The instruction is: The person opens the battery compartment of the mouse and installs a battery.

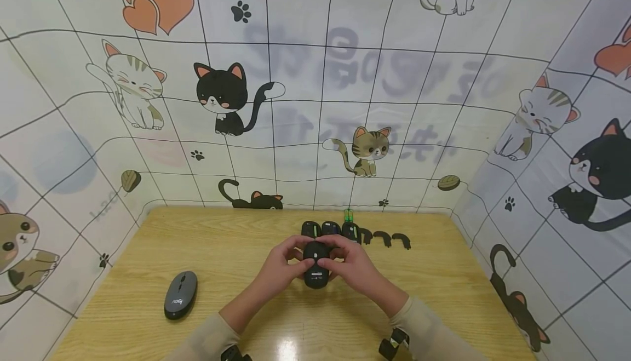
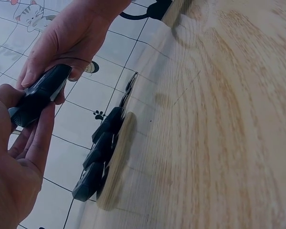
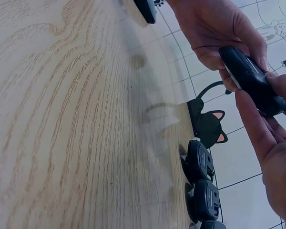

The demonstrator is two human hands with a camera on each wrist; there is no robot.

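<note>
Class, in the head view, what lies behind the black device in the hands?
Beyond the held device, three black devices sit in a row, with green batteries behind the rightmost. The hands hide parts of the row's near side.

Bright head view, white glare (image 1: 287, 349) on the near tabletop (image 1: 231, 251); dimmer, softer wrist views.

The black mouse (image 1: 316, 274) looks smooth plastic, the wood-grained tabletop (image 1: 231, 257) glossy.
</note>
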